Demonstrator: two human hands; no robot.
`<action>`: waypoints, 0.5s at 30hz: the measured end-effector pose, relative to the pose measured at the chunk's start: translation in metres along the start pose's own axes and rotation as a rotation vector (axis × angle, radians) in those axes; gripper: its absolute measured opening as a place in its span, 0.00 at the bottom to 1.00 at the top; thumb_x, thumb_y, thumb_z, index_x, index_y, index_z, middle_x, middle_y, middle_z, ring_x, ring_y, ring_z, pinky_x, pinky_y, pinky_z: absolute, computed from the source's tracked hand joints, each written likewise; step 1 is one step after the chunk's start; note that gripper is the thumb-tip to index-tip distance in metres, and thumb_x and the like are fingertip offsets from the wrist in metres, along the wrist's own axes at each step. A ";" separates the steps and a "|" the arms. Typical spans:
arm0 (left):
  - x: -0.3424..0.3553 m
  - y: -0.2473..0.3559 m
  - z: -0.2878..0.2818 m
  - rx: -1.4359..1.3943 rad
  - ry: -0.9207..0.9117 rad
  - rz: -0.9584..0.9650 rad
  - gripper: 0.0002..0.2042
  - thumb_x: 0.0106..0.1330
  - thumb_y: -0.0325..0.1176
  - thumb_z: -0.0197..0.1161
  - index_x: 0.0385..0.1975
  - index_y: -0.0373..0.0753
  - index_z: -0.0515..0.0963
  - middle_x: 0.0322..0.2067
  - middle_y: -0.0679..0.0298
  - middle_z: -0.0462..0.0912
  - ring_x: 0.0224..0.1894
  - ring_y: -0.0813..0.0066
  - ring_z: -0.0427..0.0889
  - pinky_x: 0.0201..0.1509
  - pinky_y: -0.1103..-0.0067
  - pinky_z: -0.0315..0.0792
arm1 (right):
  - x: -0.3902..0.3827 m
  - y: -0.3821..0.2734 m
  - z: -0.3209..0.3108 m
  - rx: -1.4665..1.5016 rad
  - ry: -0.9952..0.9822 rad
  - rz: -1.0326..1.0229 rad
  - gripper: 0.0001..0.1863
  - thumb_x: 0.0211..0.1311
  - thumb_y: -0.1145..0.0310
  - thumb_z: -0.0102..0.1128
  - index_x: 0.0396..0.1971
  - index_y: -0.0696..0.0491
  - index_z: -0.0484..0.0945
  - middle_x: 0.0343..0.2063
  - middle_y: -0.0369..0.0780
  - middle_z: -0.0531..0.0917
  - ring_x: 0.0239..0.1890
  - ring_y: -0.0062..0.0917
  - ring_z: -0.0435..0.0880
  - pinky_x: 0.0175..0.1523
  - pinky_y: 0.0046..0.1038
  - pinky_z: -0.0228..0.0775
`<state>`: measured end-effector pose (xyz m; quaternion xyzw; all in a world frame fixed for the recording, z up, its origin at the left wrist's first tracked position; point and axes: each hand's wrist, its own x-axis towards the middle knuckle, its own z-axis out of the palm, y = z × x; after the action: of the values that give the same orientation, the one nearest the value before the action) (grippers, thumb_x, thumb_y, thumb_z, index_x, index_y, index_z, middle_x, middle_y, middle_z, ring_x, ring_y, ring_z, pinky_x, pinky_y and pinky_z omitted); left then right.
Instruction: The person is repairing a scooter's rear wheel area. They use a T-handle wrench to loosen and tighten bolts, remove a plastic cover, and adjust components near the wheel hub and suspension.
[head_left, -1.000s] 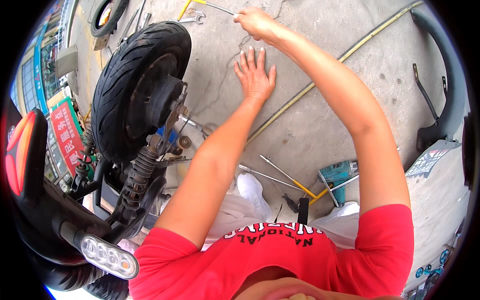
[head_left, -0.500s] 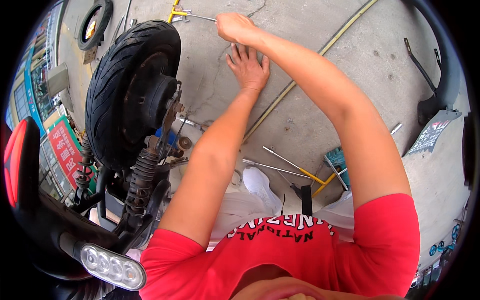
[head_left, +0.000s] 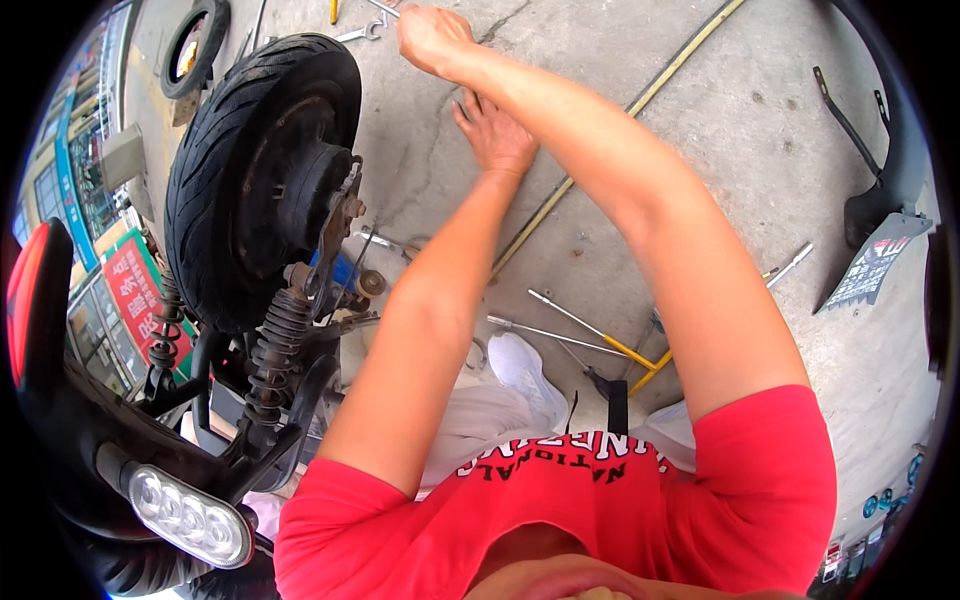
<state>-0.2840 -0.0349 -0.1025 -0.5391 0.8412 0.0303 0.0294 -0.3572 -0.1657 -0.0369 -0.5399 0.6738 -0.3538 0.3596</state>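
Metal rod (head_left: 384,8), top of frame, sits in curled fingers of the right hand (head_left: 432,40), apparently mid-handling, next needing steady grip, while the left hand (head_left: 502,140) shows partly hidden, spread fingers.

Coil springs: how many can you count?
2: one coil spring below the wheel in the picture, the other spring farther left, by the red sign. More may be hidden.

Right hand (head_left: 432,42)'s curled tight near top center, right elbow (head_left: 668,205) bent; left hand (head_left: 502,145)'s palm-down just below, fingers partly hidden.
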 end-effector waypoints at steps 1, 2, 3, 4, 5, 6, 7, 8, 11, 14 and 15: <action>-0.001 0.001 0.000 -0.187 0.009 -0.010 0.33 0.57 0.54 0.48 0.59 0.39 0.57 0.61 0.53 0.54 0.65 0.54 0.46 0.65 0.54 0.35 | 0.008 -0.004 0.011 0.014 0.036 0.006 0.12 0.52 0.70 0.45 0.30 0.59 0.77 0.30 0.50 0.80 0.35 0.43 0.80 0.40 0.37 0.71; -0.002 0.002 0.001 -0.372 0.021 -0.010 0.34 0.57 0.54 0.47 0.60 0.39 0.56 0.61 0.53 0.54 0.65 0.56 0.46 0.65 0.54 0.35 | 0.020 -0.004 0.024 0.028 0.082 0.010 0.12 0.53 0.69 0.45 0.28 0.60 0.76 0.29 0.50 0.80 0.35 0.44 0.80 0.39 0.38 0.71; -0.005 -0.002 0.001 -0.484 0.032 -0.024 0.34 0.57 0.53 0.48 0.60 0.39 0.56 0.61 0.53 0.54 0.65 0.55 0.45 0.65 0.53 0.35 | 0.027 -0.009 0.028 0.045 0.119 0.013 0.12 0.54 0.68 0.46 0.26 0.60 0.75 0.28 0.50 0.80 0.34 0.44 0.79 0.39 0.39 0.70; -0.004 -0.002 0.003 -0.466 0.029 -0.028 0.34 0.56 0.53 0.48 0.60 0.39 0.56 0.61 0.54 0.54 0.65 0.55 0.45 0.64 0.53 0.35 | 0.033 -0.009 0.029 0.071 0.052 0.049 0.17 0.57 0.64 0.41 0.29 0.62 0.75 0.29 0.50 0.80 0.36 0.43 0.79 0.42 0.38 0.69; -0.010 -0.001 0.001 -0.440 0.016 -0.043 0.33 0.56 0.53 0.49 0.59 0.39 0.57 0.61 0.54 0.54 0.65 0.55 0.45 0.64 0.53 0.35 | 0.033 -0.009 0.034 0.116 0.029 0.074 0.18 0.58 0.62 0.39 0.30 0.62 0.75 0.29 0.50 0.80 0.37 0.43 0.79 0.44 0.37 0.69; -0.011 -0.001 0.000 -0.412 0.007 -0.044 0.33 0.56 0.52 0.49 0.59 0.39 0.57 0.61 0.54 0.54 0.65 0.55 0.45 0.64 0.52 0.35 | 0.032 -0.008 0.039 0.161 0.007 0.100 0.20 0.59 0.61 0.37 0.30 0.62 0.75 0.29 0.50 0.80 0.38 0.42 0.79 0.45 0.37 0.68; -0.012 -0.003 -0.002 -0.392 -0.002 -0.045 0.33 0.56 0.52 0.50 0.59 0.38 0.57 0.61 0.54 0.54 0.65 0.54 0.45 0.64 0.52 0.36 | 0.032 -0.007 0.042 0.206 -0.013 0.127 0.22 0.60 0.60 0.35 0.30 0.62 0.75 0.30 0.50 0.80 0.39 0.42 0.79 0.47 0.36 0.67; -0.008 -0.004 -0.004 -0.369 -0.008 -0.038 0.33 0.56 0.51 0.50 0.59 0.38 0.57 0.60 0.54 0.54 0.65 0.54 0.45 0.64 0.52 0.36 | 0.032 -0.004 0.043 0.180 -0.029 0.139 0.21 0.59 0.62 0.35 0.31 0.61 0.76 0.30 0.49 0.80 0.39 0.40 0.79 0.47 0.35 0.68; -0.001 -0.001 -0.005 -0.274 -0.039 -0.015 0.33 0.55 0.50 0.52 0.58 0.38 0.58 0.60 0.54 0.54 0.65 0.53 0.45 0.63 0.51 0.36 | 0.020 0.005 0.034 0.183 -0.120 0.227 0.19 0.58 0.65 0.35 0.31 0.60 0.77 0.32 0.45 0.81 0.39 0.35 0.80 0.48 0.33 0.68; -0.005 0.001 -0.005 -0.119 -0.021 -0.015 0.32 0.56 0.49 0.52 0.58 0.36 0.58 0.59 0.53 0.56 0.65 0.54 0.46 0.63 0.51 0.37 | -0.016 0.014 0.002 0.124 -0.224 0.203 0.17 0.59 0.65 0.36 0.31 0.60 0.75 0.30 0.46 0.81 0.38 0.36 0.80 0.46 0.34 0.69; -0.004 0.002 -0.003 -0.059 -0.003 -0.003 0.32 0.56 0.49 0.51 0.58 0.36 0.58 0.58 0.52 0.58 0.64 0.54 0.47 0.63 0.52 0.38 | -0.022 0.026 -0.001 -0.033 -0.214 0.099 0.16 0.58 0.67 0.38 0.32 0.60 0.74 0.30 0.47 0.81 0.38 0.37 0.80 0.45 0.34 0.69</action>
<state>-0.2845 -0.0303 -0.0992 -0.5411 0.8390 0.0556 0.0149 -0.3668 -0.1393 -0.0566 -0.5466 0.6631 -0.2648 0.4376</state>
